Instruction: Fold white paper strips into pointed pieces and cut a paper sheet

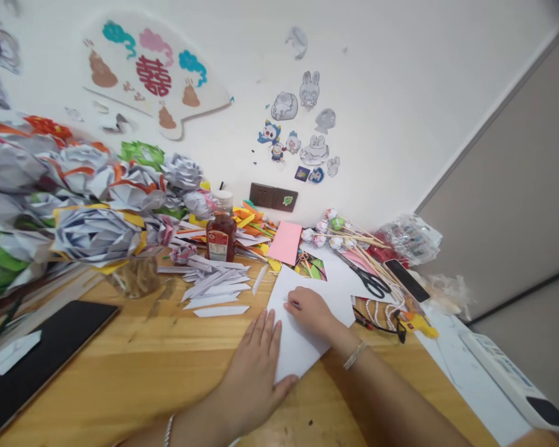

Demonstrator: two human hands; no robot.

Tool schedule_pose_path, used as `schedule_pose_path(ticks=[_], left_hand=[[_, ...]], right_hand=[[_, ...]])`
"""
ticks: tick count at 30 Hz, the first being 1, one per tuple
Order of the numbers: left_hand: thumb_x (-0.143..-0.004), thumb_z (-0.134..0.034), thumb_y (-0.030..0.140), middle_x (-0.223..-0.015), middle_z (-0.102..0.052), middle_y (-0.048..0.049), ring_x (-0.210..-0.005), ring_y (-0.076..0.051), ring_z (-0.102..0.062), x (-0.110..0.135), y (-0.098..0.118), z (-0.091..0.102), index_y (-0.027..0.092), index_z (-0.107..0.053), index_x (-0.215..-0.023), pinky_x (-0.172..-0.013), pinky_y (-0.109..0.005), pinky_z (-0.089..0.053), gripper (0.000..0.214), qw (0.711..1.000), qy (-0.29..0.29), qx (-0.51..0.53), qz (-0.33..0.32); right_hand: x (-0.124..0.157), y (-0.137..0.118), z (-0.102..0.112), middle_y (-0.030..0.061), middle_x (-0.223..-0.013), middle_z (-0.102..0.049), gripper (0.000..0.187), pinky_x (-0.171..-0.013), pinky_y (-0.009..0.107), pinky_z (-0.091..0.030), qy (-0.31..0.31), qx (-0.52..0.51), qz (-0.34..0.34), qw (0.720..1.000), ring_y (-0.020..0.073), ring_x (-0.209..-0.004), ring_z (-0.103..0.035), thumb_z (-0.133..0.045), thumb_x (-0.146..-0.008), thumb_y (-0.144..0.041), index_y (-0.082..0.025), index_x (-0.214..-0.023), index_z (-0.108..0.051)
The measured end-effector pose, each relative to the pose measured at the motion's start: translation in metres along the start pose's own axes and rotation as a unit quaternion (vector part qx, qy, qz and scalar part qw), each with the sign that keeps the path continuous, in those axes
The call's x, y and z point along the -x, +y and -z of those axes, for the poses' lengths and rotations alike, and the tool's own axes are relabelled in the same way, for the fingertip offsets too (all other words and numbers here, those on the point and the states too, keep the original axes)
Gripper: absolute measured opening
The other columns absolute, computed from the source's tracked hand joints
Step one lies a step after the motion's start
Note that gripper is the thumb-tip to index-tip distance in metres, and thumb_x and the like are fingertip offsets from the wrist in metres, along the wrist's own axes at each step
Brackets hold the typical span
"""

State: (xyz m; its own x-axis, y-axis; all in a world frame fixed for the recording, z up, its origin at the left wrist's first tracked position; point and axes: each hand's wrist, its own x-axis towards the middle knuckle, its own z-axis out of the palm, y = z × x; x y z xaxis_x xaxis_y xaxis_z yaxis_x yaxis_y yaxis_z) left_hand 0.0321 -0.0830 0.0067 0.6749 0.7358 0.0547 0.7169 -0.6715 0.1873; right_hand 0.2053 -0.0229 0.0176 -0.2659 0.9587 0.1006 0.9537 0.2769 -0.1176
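Note:
A white sheet of paper (302, 288) lies folded on the wooden table (168, 366). My left hand (254, 366) rests flat on the table with its fingers stretched out, fingertips on the sheet's left edge. My right hand (312, 312) lies on top of the paper with its fingers curled, pressing down near a fold. I cannot see anything held in either hand.
Folded white paper strips (214, 282) lie ahead, beside a brown bottle (220, 231). Paper flowers (93, 230) pile up at the left. A pink sheet (285, 242), black scissors (371, 282), wooden sticks (368, 245), a phone (406, 279) and a dark tablet (41, 354) surround the sheet.

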Motion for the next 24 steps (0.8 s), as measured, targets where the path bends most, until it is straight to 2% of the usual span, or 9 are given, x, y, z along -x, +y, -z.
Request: schedule_pose_path(ticks=[8,17,24], left_hand=[[-0.077,-0.018,0.061,-0.137,-0.017,-0.0231,-0.126,-0.033,-0.012,-0.0005,0.0007,0.0035,0.005,-0.028,-0.13,-0.102,-0.046,-0.021,0.078,1.0,-0.006,0.003,0.008],[-0.077,-0.019,0.061,-0.14,-0.016,-0.0179,-0.128,-0.029,-0.01,-0.0015,-0.0009,0.0077,0.009,-0.024,-0.132,-0.104,-0.044,-0.019,0.076,1.0,0.0,0.006,0.003],[-0.075,-0.018,0.065,-0.138,-0.018,-0.0219,-0.128,-0.033,-0.009,-0.0032,-0.0054,0.0088,0.004,-0.029,-0.129,-0.104,-0.048,-0.013,0.082,1.0,-0.003,0.005,-0.025]], right_hand=[[-0.0036,-0.0053,-0.0011,0.0019,-0.072,-0.057,0.021,-0.058,0.023,-0.028,-0.013,0.019,-0.008,1.0,0.0135,-0.07,-0.049,-0.045,-0.083,-0.029,-0.018,-0.072,-0.059],[-0.0021,-0.0072,-0.0018,0.0024,-0.077,-0.057,0.022,-0.062,0.023,-0.03,-0.023,0.03,-0.028,0.999,0.0138,-0.075,-0.051,-0.043,-0.084,-0.03,-0.018,-0.076,-0.06],[-0.0012,-0.0081,-0.0026,0.0023,-0.075,-0.057,0.021,-0.06,0.023,-0.03,-0.007,0.033,-0.02,0.999,0.0142,-0.073,-0.051,-0.043,-0.084,-0.029,-0.018,-0.075,-0.059]])
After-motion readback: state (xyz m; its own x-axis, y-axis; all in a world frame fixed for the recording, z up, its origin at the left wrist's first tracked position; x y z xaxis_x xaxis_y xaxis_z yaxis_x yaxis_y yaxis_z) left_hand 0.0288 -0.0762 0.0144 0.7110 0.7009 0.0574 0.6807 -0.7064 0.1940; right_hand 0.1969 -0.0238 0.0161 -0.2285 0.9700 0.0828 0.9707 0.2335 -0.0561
